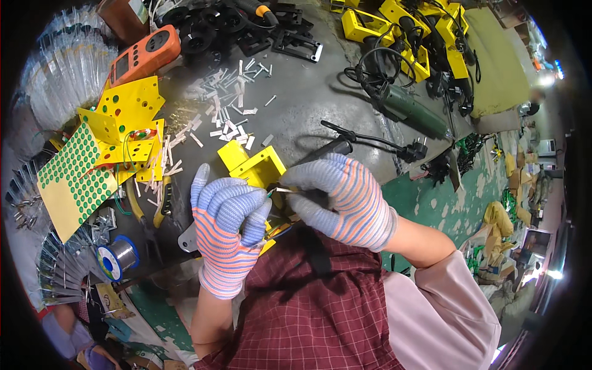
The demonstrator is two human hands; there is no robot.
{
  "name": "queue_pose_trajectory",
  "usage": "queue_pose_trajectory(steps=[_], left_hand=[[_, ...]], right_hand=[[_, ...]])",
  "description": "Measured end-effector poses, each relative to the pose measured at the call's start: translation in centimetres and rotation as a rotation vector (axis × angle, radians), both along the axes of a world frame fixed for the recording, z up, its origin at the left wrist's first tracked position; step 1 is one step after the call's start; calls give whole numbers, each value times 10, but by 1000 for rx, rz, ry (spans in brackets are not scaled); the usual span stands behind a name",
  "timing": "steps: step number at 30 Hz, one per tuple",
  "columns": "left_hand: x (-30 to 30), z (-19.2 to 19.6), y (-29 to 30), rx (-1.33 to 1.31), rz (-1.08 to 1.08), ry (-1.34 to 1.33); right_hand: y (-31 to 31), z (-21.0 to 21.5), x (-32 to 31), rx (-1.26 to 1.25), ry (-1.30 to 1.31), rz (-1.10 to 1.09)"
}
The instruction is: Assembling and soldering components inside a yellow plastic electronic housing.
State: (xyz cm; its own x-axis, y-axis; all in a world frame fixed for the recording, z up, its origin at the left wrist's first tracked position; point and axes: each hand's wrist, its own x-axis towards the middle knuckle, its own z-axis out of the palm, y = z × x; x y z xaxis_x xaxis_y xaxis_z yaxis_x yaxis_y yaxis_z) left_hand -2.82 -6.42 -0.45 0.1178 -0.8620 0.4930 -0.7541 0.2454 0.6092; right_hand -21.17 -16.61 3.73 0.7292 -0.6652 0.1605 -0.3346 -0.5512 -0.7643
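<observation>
Both of my hands wear striped knit gloves and meet over a yellow metal housing (259,168) at the near edge of the table. My left hand (228,213) is closed, its thumb and forefinger pinching a thin wire with a bluish-green end (270,193). A small whitish sleeve-like piece (285,190) lies at the fingertips of my right hand (345,200), which is closed in a pinch. The right fingers are slightly blurred. Below the hands, more wires and yellow metal (268,246) show in part. A black cable (364,137) with a plug runs behind the right hand.
White sleeves and screws (231,98) are strewn ahead. Pliers (165,203), a solder spool (118,259), a sheet of green dots (74,176), yellow plates (132,102) and an orange meter (145,55) stand left. A green power tool (410,108) and corded yellow housings (370,28) lie far right.
</observation>
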Motion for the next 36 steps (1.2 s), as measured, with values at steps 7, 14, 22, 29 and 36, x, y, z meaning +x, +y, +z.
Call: queue_pose_trajectory(steps=[7, 14, 22, 29, 36], left_hand=[[2, -4, -2, 10, -26, 90], [7, 6, -10, 68, -91, -57], [5, -6, -10, -15, -67, -98], [6, -5, -9, 14, -96, 161], [11, 3, -9, 73, -153, 173]], right_hand=[[-5, -13, 11, -228, 27, 74], [-17, -4, 6, -434, 119, 189], [-22, 7, 9, -398, 222, 251], [7, 13, 2, 307, -16, -93], [8, 8, -5, 162, -25, -84]])
